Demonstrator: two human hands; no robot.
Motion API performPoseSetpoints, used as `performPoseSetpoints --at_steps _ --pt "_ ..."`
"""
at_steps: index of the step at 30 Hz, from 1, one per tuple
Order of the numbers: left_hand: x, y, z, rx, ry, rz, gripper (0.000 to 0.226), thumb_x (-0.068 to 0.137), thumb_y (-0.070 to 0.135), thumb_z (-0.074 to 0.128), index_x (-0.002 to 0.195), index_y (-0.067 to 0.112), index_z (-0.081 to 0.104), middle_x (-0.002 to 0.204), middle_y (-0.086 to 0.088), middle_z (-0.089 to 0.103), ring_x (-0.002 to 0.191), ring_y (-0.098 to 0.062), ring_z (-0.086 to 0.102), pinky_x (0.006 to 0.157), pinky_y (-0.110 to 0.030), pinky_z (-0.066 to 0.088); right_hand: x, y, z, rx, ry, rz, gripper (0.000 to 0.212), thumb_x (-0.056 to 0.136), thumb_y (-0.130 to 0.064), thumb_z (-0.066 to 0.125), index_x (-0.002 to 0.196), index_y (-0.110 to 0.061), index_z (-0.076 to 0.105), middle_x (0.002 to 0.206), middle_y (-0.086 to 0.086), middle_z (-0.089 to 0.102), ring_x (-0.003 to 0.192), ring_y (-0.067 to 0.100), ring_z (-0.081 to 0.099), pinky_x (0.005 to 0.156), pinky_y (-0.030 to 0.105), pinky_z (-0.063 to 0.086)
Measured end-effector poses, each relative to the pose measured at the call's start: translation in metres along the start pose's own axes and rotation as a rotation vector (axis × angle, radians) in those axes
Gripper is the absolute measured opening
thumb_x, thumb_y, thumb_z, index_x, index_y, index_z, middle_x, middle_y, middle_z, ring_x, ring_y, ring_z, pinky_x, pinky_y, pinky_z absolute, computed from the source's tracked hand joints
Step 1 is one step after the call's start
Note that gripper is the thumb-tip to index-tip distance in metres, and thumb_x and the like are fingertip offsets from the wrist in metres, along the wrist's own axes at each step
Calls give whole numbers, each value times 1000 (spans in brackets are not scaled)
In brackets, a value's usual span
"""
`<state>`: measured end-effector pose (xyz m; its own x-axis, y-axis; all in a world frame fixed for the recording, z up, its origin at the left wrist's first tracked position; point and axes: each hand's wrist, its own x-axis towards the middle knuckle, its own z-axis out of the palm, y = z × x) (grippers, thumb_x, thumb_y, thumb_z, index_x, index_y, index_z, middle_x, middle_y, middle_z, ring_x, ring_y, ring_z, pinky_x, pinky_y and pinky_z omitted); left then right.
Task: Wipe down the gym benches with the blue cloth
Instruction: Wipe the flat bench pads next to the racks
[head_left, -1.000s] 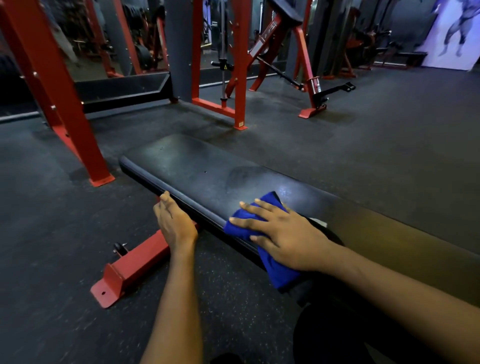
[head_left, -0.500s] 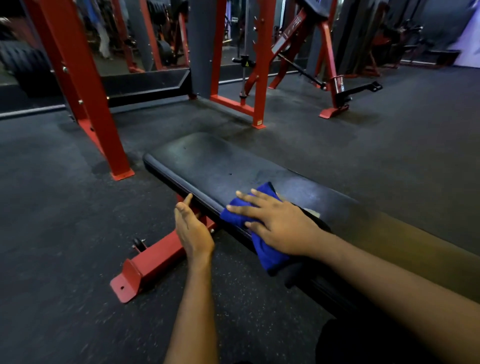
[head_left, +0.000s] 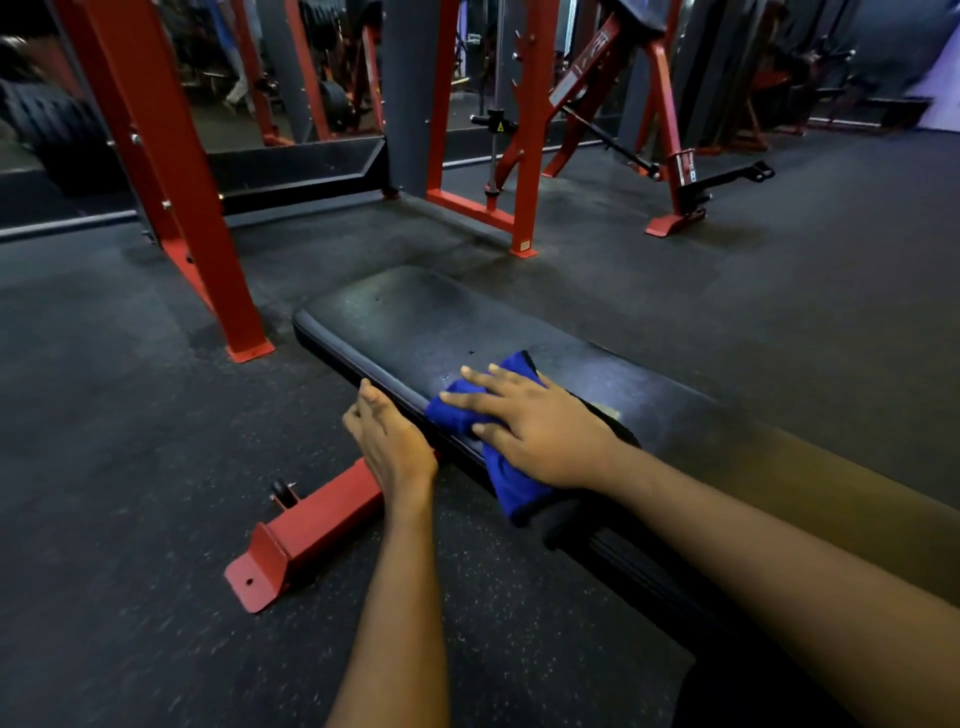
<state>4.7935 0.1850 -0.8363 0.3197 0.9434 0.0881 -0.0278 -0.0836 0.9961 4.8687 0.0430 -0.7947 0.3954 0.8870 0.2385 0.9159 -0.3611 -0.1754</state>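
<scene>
Underfoot, speckled black rubber floor. Behind, glossy red square-tube rack upright. Across the middle, long flat bench, matte black padding with a rounded end, on a red steel foot. Draped over its near edge, soft folded blue cloth. Pressing that cloth onto the pad: right hand, flat, fingers spread and straight. Just beside, against the pad's side: left hand, fingers straight, gripping nothing.

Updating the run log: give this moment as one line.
right hand: flat on blue cloth, pressing it to bench | left hand: against bench edge
</scene>
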Motion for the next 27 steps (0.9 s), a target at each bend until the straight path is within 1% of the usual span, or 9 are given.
performPoseSetpoints --at_steps 3,8,13,17,18,20,23,25,27 --pt "18 9 9 29 -47 -108 55 107 39 17 155 13 26 153 -16 28 138 -30 35 110 -27 22 20 26 -5 49 -47 28 44 101 -41 41 145 -47 38 158 -10 30 146 13 26 118 37 26" --pt "24 17 27 71 -40 -209 60 104 50 12 158 26 1 161 -17 13 141 -35 31 113 -43 24 80 62 -1 -93 -25 370 45 102 -40 39 146 -45 36 161 -7 25 147 17 24 119 42 22" --pt "22 9 28 22 -12 -175 57 105 46 14 158 27 2 162 -14 15 148 -27 19 117 -39 16 55 76 -9 121 -115 -19 47 102 -25 49 147 -35 40 158 -4 31 145 8 23 120 26 13" --pt "20 10 28 36 -21 -189 57 105 48 13 157 30 1 163 -11 14 147 -27 21 116 -43 19 87 105 -5 15 -15 457 46 103 -34 42 148 -35 38 160 5 27 147 25 26 121 40 18" --pt "20 10 28 41 -19 -194 57 105 48 14 157 30 1 162 -12 15 146 -28 23 116 -43 20 88 101 -1 -59 -23 485 47 102 -37 39 149 -38 35 161 4 25 147 26 26 120 44 19" --pt "18 12 27 54 -17 -199 57 105 48 15 157 30 1 162 -13 16 144 -30 26 115 -44 22 74 90 0 -80 -55 317 47 103 -39 39 149 -41 32 162 -1 23 147 22 24 121 43 18" --pt "16 15 26 68 -27 -196 57 105 47 15 157 29 0 161 -14 17 144 -31 27 114 -44 23 45 89 -19 125 -112 58 46 102 -28 47 147 -32 40 156 -6 31 145 7 22 121 26 11" --pt "16 16 25 79 -23 -193 58 105 47 16 158 28 0 161 -14 19 143 -31 29 113 -44 24 47 100 -24 145 -83 182 45 102 -29 46 147 -32 42 157 -4 33 146 11 24 121 27 14" --pt "15 18 26 83 -18 -194 58 105 47 16 158 28 1 159 -14 22 139 -33 34 111 -44 28 56 102 -21 40 -7 466 44 102 -35 43 146 -38 42 159 -4 31 146 18 28 118 38 24"
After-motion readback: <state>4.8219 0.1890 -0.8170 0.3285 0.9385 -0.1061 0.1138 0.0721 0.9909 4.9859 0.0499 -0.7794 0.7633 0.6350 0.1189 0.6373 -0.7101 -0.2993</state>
